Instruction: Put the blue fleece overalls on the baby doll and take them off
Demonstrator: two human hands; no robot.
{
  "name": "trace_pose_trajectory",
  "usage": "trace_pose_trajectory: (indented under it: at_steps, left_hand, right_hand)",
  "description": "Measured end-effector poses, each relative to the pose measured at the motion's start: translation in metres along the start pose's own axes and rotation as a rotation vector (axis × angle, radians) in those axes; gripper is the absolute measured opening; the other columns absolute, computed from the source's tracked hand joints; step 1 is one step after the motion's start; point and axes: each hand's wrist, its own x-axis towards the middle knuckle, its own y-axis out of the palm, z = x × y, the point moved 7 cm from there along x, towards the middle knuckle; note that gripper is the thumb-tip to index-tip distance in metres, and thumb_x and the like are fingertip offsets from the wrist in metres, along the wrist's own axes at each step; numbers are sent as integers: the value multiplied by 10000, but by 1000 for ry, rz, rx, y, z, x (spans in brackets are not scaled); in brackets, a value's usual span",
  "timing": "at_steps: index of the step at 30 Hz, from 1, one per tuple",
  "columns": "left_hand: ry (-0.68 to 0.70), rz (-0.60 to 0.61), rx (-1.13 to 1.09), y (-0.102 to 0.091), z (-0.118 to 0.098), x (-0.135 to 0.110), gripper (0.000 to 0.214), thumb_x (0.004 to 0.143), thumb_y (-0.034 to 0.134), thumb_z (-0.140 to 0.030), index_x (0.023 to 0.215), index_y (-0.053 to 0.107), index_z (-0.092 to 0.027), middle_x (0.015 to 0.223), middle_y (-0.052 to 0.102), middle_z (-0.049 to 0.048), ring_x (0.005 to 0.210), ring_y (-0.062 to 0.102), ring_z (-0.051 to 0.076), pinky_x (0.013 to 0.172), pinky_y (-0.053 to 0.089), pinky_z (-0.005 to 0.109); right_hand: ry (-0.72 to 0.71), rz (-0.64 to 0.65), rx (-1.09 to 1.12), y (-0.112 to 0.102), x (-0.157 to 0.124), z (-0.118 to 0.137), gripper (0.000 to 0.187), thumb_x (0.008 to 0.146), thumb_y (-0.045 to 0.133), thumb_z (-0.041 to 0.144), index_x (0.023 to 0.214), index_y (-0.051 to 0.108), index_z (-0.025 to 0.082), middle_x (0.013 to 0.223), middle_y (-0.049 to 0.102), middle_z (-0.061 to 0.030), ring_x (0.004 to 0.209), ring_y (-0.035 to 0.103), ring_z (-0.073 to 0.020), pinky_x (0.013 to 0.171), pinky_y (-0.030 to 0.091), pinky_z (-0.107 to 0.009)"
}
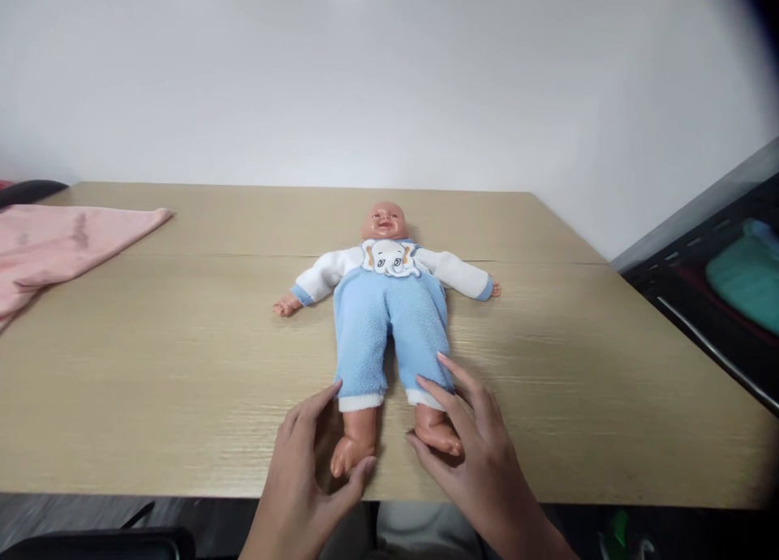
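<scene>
A baby doll (388, 300) in a white top and light blue fleece trousers lies on its back on the wooden table (182, 365), head away from me and arms spread. My left hand (304, 471) curves around the doll's bare left-side foot (353, 450), thumb and fingers on either side of it. My right hand (475, 446) rests over the other foot (435, 430), fingers stretched toward the trouser cuff and touching it. Both hands sit at the near table edge.
A pink cloth (54, 243) lies at the far left of the table. A dark shelf or cart (718, 292) with a teal item stands to the right. A white wall rises behind the table. A dark chair edge (91, 540) shows at the bottom left.
</scene>
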Motion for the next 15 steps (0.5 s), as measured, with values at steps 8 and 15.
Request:
trace_pose_trajectory:
  at_steps: [8,15]
  left_hand:
    - [57,-27,94,-13,-12,2,775,921,821,-384,1602,451,-393,1477,591,128,1340,643,392,1062,629,618]
    - [214,38,182,-34,-58,68,506,1060,674,-452,1538,525,-380,1587,525,103,1490,488,370,1207,475,598]
  right_hand:
    - [-16,118,91,-21,-2,-12,712,991,734,307,1651,467,292,1744,403,-152,1564,483,-442,1183,556,-664]
    - [-35,-42,-65,-63,83,-106,589,1042,681,429,1581,506,269,1576,595,-163,1493,542,-415,1263,400,-658]
